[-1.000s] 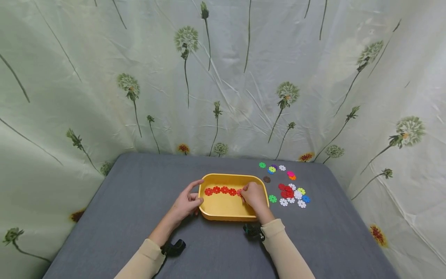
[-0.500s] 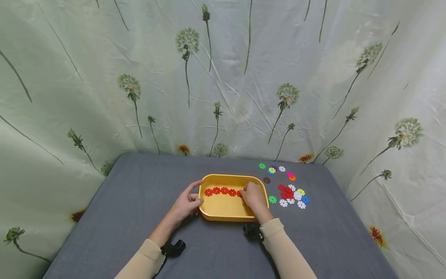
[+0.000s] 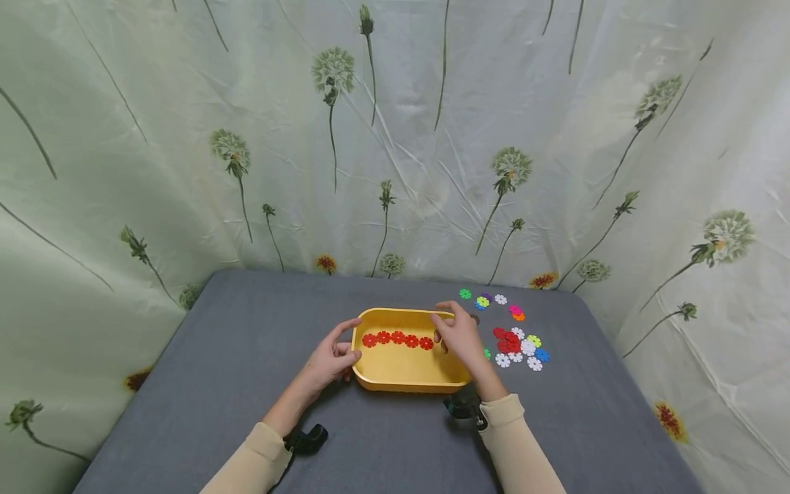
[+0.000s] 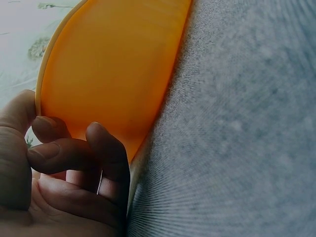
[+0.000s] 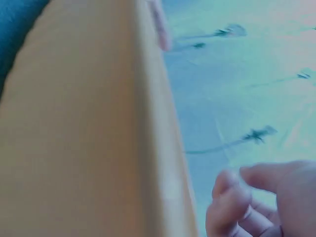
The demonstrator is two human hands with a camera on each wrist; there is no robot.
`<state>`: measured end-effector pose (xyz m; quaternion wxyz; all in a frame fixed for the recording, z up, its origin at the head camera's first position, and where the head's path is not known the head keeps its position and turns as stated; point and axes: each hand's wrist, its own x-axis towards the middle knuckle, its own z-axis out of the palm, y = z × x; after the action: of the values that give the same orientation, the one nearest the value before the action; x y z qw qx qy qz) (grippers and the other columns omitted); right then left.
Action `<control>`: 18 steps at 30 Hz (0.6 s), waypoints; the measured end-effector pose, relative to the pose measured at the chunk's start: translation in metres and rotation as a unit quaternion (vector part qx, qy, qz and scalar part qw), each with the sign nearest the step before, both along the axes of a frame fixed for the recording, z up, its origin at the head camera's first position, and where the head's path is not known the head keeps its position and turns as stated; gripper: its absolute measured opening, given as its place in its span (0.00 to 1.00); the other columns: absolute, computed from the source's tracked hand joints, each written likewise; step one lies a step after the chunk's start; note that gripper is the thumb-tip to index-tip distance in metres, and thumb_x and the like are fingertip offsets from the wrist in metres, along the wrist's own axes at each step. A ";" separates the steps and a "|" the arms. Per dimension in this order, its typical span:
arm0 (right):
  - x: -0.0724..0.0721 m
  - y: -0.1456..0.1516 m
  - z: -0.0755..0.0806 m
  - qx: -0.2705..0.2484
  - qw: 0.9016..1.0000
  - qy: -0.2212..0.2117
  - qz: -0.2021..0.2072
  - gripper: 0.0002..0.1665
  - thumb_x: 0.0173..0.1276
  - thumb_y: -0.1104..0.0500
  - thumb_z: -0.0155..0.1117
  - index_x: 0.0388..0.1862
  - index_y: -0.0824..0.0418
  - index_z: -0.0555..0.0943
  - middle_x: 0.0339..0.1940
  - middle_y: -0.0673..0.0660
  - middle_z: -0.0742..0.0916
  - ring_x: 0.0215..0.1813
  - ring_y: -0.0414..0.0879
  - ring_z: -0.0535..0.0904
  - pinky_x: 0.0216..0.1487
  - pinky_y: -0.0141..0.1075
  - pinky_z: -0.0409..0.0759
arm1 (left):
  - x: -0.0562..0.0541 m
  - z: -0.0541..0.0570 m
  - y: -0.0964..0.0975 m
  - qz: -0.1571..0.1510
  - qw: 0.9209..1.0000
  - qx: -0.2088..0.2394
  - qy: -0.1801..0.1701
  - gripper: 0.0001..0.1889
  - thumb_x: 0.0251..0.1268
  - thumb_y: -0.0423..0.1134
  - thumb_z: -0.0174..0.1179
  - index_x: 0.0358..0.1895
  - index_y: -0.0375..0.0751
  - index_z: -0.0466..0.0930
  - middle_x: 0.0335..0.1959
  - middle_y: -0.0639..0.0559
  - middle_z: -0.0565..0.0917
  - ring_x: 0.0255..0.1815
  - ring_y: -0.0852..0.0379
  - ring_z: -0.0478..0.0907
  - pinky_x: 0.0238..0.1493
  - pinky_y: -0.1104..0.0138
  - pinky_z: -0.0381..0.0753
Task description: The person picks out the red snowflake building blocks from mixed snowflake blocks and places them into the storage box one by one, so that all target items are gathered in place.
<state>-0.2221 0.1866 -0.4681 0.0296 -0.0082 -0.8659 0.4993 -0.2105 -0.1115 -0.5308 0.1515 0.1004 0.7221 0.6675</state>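
Note:
A row of several red flower-shaped discs (image 3: 398,337) lies along the floor of a yellow plastic tray (image 3: 401,387). My left hand (image 3: 329,357) grips the tray's left end. In the left wrist view its thumb and index finger meet the rim, while the other fingers curl by the orange-lit side wall (image 4: 113,74). Over the tray's right end, my right hand (image 3: 459,337) has loosely bent fingers and nothing visible in them. The right wrist view catches that hand (image 5: 261,202) beyond the blurred tray wall (image 5: 79,128), apart from it.
Right of the tray, a loose cluster of flower discs includes red discs (image 3: 509,340), white discs (image 3: 527,346) and a blue disc (image 3: 542,355). Farther back lie a green disc (image 3: 465,293) and a pink disc (image 3: 515,310). A floral curtain (image 3: 407,137) stands behind the grey table (image 3: 278,322).
My right hand has let go of the red disc at the row's right end and moved right, its fingers spreading. That disc now shows fully. My left hand stays on the tray.

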 end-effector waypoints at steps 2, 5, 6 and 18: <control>0.003 0.010 0.004 -0.030 0.999 0.007 0.007 0.24 0.81 0.54 0.63 0.69 0.61 0.75 0.23 0.63 0.86 0.15 0.49 0.75 0.23 0.38 0.76 | 0.000 0.000 0.000 -0.004 1.000 -0.001 0.001 0.36 0.75 0.35 0.63 0.82 0.53 0.60 0.24 0.53 0.81 0.20 0.55 0.76 0.22 0.68 0.71; 0.006 0.027 0.008 -0.024 0.999 0.046 -0.007 0.25 0.80 0.51 0.65 0.71 0.57 0.75 0.29 0.64 0.88 0.22 0.55 0.82 0.29 0.39 0.81 | 0.000 0.001 0.000 -0.008 1.000 0.000 -0.001 0.37 0.75 0.34 0.63 0.82 0.52 0.59 0.24 0.54 0.82 0.20 0.55 0.76 0.22 0.69 0.72; 0.006 0.033 0.008 -0.013 0.998 0.062 -0.016 0.26 0.80 0.50 0.65 0.71 0.56 0.74 0.31 0.64 0.89 0.26 0.56 0.84 0.32 0.37 0.82 | 0.000 0.001 0.000 -0.010 1.000 0.001 -0.001 0.37 0.75 0.34 0.63 0.82 0.52 0.59 0.24 0.54 0.82 0.20 0.54 0.76 0.22 0.68 0.72; 0.004 0.108 -0.003 0.025 0.983 0.106 -0.147 0.28 0.80 0.50 0.64 0.72 0.60 0.76 0.62 0.65 0.87 0.62 0.57 0.82 0.61 0.44 0.77 | 0.000 0.003 0.001 -0.012 1.000 -0.002 -0.009 0.37 0.76 0.35 0.63 0.83 0.51 0.58 0.24 0.54 0.81 0.21 0.55 0.74 0.23 0.67 0.72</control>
<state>-0.2176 0.2950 -0.4707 0.1949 -0.0818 -0.8594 0.4656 -0.2103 -0.1109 -0.5276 0.1662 0.1022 0.7207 0.6652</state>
